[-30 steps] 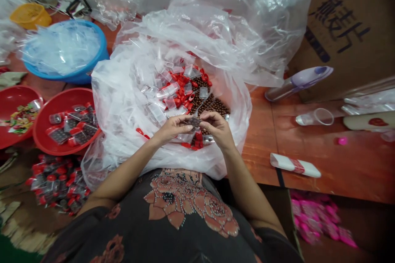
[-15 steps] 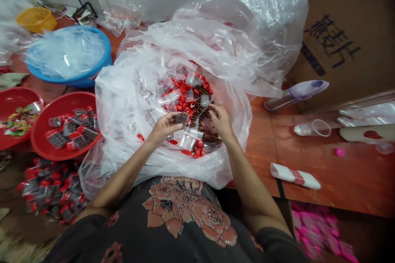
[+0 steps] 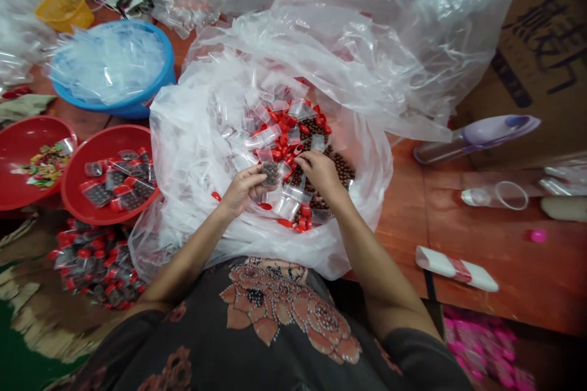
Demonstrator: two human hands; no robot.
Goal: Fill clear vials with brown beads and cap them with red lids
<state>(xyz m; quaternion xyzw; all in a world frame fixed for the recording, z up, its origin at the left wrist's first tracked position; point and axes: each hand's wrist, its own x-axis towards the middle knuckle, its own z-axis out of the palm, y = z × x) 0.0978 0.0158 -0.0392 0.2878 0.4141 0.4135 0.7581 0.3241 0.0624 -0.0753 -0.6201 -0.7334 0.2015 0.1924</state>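
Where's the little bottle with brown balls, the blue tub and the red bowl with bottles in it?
Small clear vial (image 3: 271, 174): head view, on its brown beads.
Blue basin (image 3: 132, 112): head view, on its front rim.
Red basin (image 3: 66, 180): head view, on its left rim.

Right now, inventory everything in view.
plastic sack: one, clear, centre
empty vials: many, clear, in the sack
caps: many, red, in the sack
beads: many, brown, in the sack
filled vial: one, bead-filled, in the left hand
basin: one, blue, upper left, holding clear plastic
vial bowl: one, red, left, holding capped vials
wrapper bowl: one, red, far left, holding colourful wrappers
capped vials: many, red-capped, heap lower left
cardboard box: one, brown, upper right
left hand: one, holding the filled vial
right hand: one, over the beads
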